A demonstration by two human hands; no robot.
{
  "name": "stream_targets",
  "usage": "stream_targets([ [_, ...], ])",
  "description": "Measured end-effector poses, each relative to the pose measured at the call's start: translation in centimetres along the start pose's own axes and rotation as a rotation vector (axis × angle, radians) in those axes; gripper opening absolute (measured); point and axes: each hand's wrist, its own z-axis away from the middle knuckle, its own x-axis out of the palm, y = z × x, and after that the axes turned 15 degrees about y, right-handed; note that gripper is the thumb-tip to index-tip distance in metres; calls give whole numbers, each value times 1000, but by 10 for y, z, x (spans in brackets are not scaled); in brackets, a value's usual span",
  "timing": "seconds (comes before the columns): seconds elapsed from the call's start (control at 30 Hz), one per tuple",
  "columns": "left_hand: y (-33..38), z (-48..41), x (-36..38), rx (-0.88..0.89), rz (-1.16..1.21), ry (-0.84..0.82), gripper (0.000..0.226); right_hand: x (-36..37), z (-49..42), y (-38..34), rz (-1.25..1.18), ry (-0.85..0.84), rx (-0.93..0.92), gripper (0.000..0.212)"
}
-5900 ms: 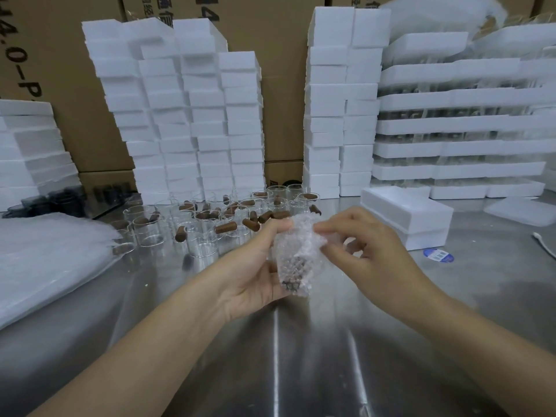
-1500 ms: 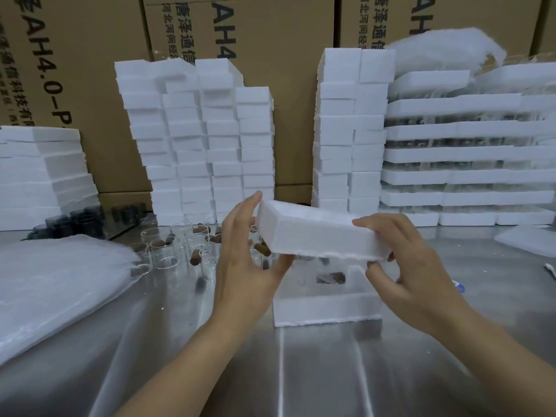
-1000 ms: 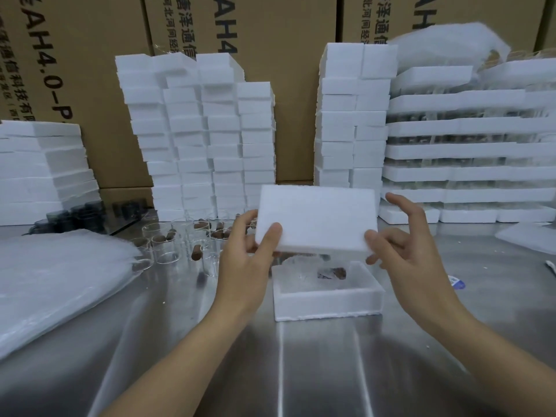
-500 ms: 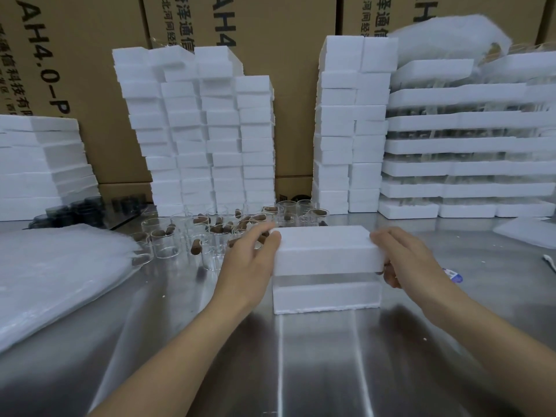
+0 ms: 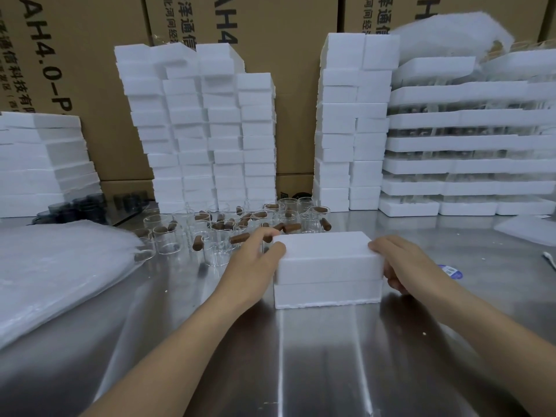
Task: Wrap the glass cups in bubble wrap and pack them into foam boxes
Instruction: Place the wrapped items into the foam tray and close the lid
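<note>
A white foam box (image 5: pixel 328 291) stands on the steel table (image 5: pixel 301 356) in front of me, its foam lid (image 5: pixel 325 257) seated on top so the box is shut. The wrapped cup inside is hidden. My left hand (image 5: pixel 255 266) grips the lid's left end, thumb on its top corner. My right hand (image 5: pixel 406 266) grips the right end, fingers curled round the side. Behind the box stand several bare glass cups (image 5: pixel 222 236) with brown wooden handles.
A pile of bubble wrap sheets (image 5: pixel 57 272) lies at the left. Tall stacks of foam boxes (image 5: pixel 204 127) and foam stacks (image 5: pixel 355 121) line the back, with wide packed foam trays (image 5: pixel 469 164) at the right. Cardboard cartons (image 5: pixel 285 85) stand behind. A blue sticker (image 5: pixel 449 270) lies right of my hand.
The cup wrapped in bubble wrap went into the foam box. Both hands lowered the lid from above the box until it closed on the base.
</note>
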Motion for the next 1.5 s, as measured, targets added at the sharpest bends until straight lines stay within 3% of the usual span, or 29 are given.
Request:
stream_targets([
  [0.13, 0, 1, -2, -21, -6, -41, 23, 1, -5, 5, 37, -24, 22, 31],
  [0.27, 3, 3, -2, -116, -67, -18, 49, 3, -13, 10, 6, -57, 61, 30],
  [0.43, 5, 5, 0, -153, -118, -26, 40, 2, -17, 20, -34, -124, 42, 26],
  [0.63, 9, 8, -1, -131, -100, -66, 30, 3, -16, 20, -58, -141, -17, 48],
  [0.83, 21, 6, -13, -124, -105, -191, 34, 1, -7, 11, -56, -163, -90, 36],
  [0.9, 22, 3, -21, -159, -34, -283, 49, 0, -7, 10, -52, -176, -101, 35],
  [0.93, 21, 1, -25, -152, -27, -334, 67, 0, -8, 11, -50, -175, -105, 35],
  [1.0, 18, -1, -30, -79, -110, -417, 104, 0, -10, 13, -19, -157, -116, 40],
  [1.07, 15, -1, -30, 12, -183, -450, 117, 1, -13, 13, -43, -169, -110, 47],
  [1.23, 14, -2, -33, 60, -145, -441, 93, 2, -11, 4, -131, -261, -55, 44],
  [1.37, 10, -8, -34, 33, -152, -486, 95, -9, -5, -11, -124, -381, -35, 35],
  [1.5, 7, -17, -32, -14, -138, -546, 99, -23, -9, -16, -144, -505, 11, 57],
])
